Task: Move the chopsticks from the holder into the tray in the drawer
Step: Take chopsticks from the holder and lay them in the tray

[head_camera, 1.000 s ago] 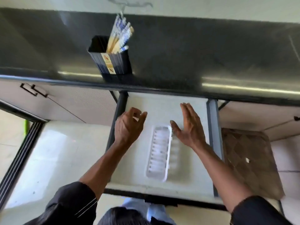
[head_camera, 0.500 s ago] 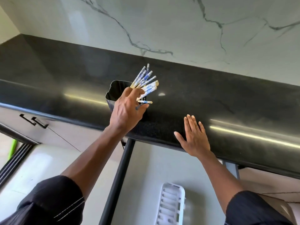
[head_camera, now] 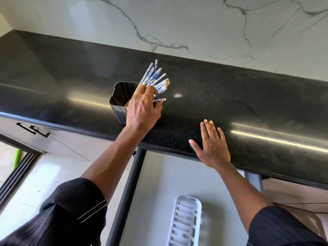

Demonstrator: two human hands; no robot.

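Note:
A bundle of blue-and-white patterned chopsticks (head_camera: 156, 78) fans out of a dark square holder (head_camera: 119, 96) standing near the front of the black countertop. My left hand (head_camera: 143, 109) is at the holder's right side, fingers curled around the lower part of the chopsticks. My right hand (head_camera: 212, 144) hovers flat and open over the counter's front edge, holding nothing. Below, the open drawer (head_camera: 159, 189) shows a white slotted tray (head_camera: 186, 221) lying on its grey floor; nothing shows in the visible part of the tray, whose near end is cut off by the frame.
The black countertop (head_camera: 248, 107) runs across the view, backed by a white marbled wall (head_camera: 195, 20). Closed cabinet fronts with black handles (head_camera: 33, 130) sit at left. A green object (head_camera: 17, 158) lies on the light floor at far left.
My view rose from the drawer to the counter. My left hand left the drawer, reached the holder and closed around the chopsticks. My right hand moved up from the tray to the counter edge.

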